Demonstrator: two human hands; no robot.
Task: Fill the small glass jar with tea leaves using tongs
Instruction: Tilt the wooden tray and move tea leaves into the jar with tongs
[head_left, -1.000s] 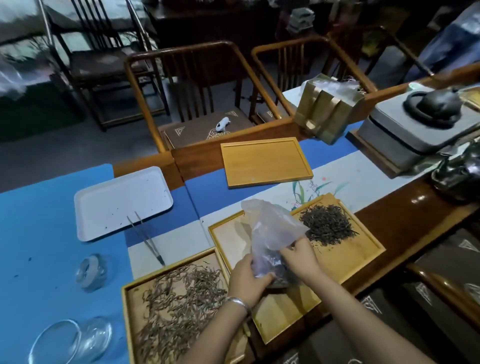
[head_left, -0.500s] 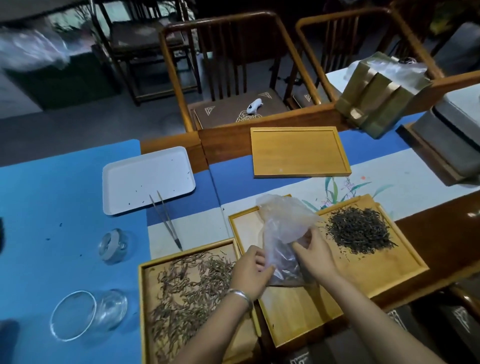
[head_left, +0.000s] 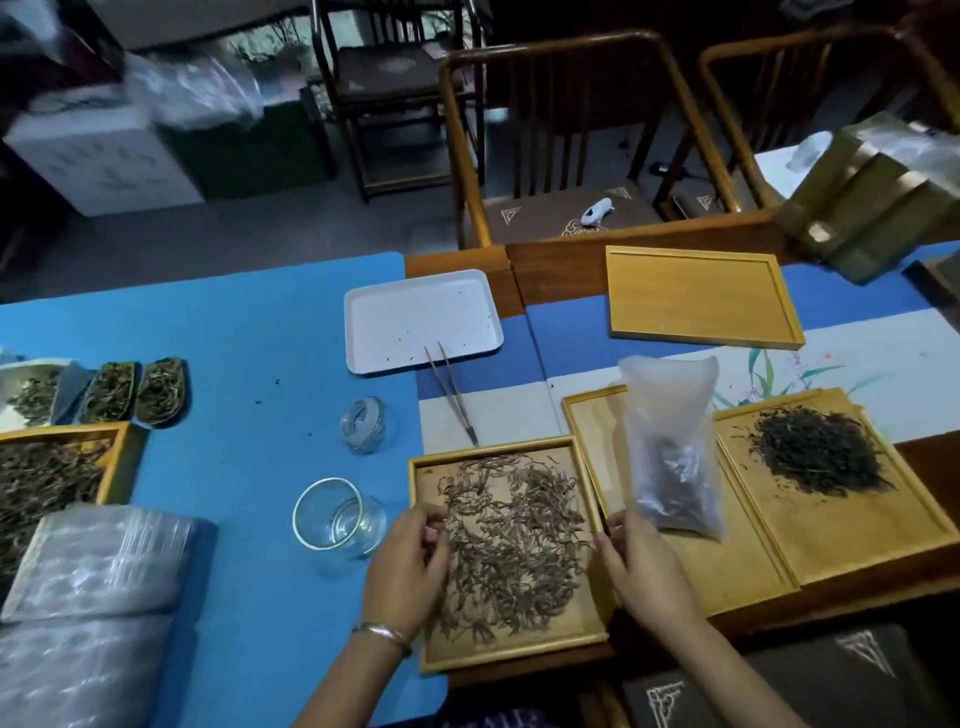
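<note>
Since the earlier frames both hands have let go of the plastic bag (head_left: 670, 447), which now lies on the middle wooden tray (head_left: 587, 426) with a clump of dark tea in its lower end and its upper part slack and empty. The left hand (head_left: 410, 566) has shifted to the left edge of the near wooden tray (head_left: 514, 660), its fingers loosely curled over the rim and holding nothing that can be made out. The right hand (head_left: 644, 566) hovers over that tray's right edge, just below the bag's bottom corner, fingers relaxed and apart, gripping nothing.

The near tray holds a spread layer of long, pale brown tea leaves (head_left: 514, 540). The tray to the right (head_left: 878, 551) carries a heap of dark tea (head_left: 821, 452). A further wooden tray (head_left: 701, 296) at the back has nothing in it, and the white tray (head_left: 421, 322) holds only a few stray specks.

The small glass jar (head_left: 340, 525) lies on its side on the blue mat (head_left: 218, 364), just left of the left hand, mouth towards the camera and no leaves inside. Its glass lid (head_left: 366, 423) rests apart, further back. The tongs (head_left: 452, 392) lie untouched between the white tray and the near tray, tips pointing at the latter's far edge.

At the far left, two small scoop dishes (head_left: 135, 389) hold greenish leaves, and another tray (head_left: 122, 452) holds brown leaves.
</note>
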